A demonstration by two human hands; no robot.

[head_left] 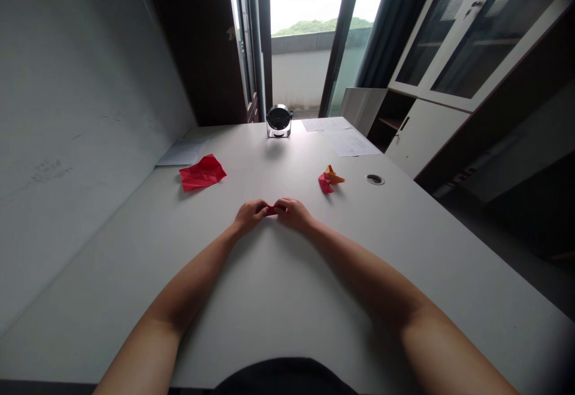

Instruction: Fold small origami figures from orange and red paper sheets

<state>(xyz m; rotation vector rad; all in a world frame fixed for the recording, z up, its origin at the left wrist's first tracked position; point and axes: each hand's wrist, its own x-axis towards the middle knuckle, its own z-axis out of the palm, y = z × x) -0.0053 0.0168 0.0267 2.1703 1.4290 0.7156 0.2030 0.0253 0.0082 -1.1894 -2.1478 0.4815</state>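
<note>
A small folded piece of red paper (271, 210) sits low over the middle of the white table, pinched from both sides. My left hand (251, 215) grips its left end, the fingers closed. On the other end, my right hand (293, 212) is closed too, its fingertips over the paper. Much of the red piece is hidden by the fingers. Off to the left lies a creased red paper sheet (203, 173), opened out. To the right of my hands stand folded paper shapes, one red (325, 184) and one orange (333, 175), touching or overlapping.
A round black device on a stand (279, 121) stands at the table's far edge. White papers (354, 143) lie at the far right, others (182, 152) by the left wall. A cable hole (374, 179) is set in the white table (287, 299) near its right edge.
</note>
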